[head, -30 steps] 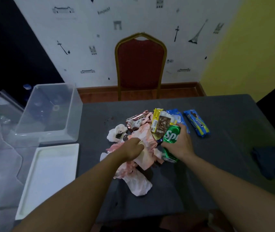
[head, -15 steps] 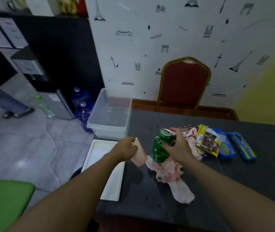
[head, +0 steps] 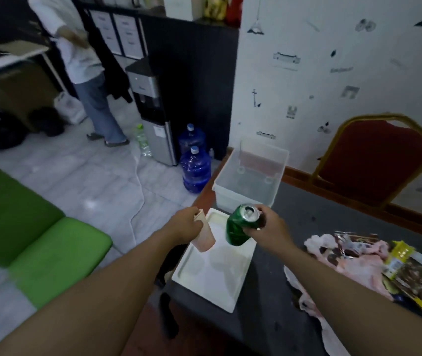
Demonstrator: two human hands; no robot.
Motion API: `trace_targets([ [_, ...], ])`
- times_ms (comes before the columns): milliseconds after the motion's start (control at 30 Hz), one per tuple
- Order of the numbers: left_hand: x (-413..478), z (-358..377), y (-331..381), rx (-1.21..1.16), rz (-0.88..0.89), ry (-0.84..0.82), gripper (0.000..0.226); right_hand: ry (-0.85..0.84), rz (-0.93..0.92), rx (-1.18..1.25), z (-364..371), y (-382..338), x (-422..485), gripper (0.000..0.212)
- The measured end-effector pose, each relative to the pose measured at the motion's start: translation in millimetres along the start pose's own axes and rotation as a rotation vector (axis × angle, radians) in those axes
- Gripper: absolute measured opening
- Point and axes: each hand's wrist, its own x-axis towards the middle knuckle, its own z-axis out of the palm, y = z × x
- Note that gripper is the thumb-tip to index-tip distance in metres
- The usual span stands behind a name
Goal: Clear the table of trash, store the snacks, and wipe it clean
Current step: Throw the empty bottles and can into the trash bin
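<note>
**A:** What are the hands doing, starting from the left?

**B:** The left hand (head: 188, 223) is curling its fingers round the rim of a pale paper cup (head: 204, 238). The cup is hanging tilted, with its base pointing down and to the right. Just right of it, the right hand (head: 269, 226) is wrapping its fingers round a green can (head: 238, 229) near the top. The can is leaning, its opened top up and to the right, its base down toward the cup.

**A:** Where are they hovering?

**B:** Both are hanging over a white tray (head: 210, 286), which is lying at the left edge of the dark tabletop (head: 264, 301). A clear bin (head: 243, 199) is sitting just beyond the tray, on the far side. The right hand is the nearer of the two to it.

**A:** Is a trash container showing?

**B:** None that I can make out, so where the cup and can are heading is a guess, probably off the left edge. Further right, pink tissues (head: 353, 260) and snack packets (head: 410, 273) are lying heaped together on the tabletop.
</note>
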Motion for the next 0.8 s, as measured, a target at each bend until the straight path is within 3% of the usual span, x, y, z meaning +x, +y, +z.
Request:
trace_targets([
  [233, 0.8, -27.7, -44.2, 0.030, -0.119, 0.089, 0.027, -0.182, -0.055, 0.006, 46.0, -23.2, 44.8, 0.036],
  [433, 9.1, -34.4, -80.8, 0.043, -0.206, 0.156, 0.027, -0.318, -0.040, 0.029, 82.7, -38.6, 78.6, 0.042],
  [800, 74.9, -25.0, -166.6, 0.034, -0.287, 0.072, 0.031, -0.328, 0.030, -0.072, 166.6, -44.2, 139.7, 0.041],
])
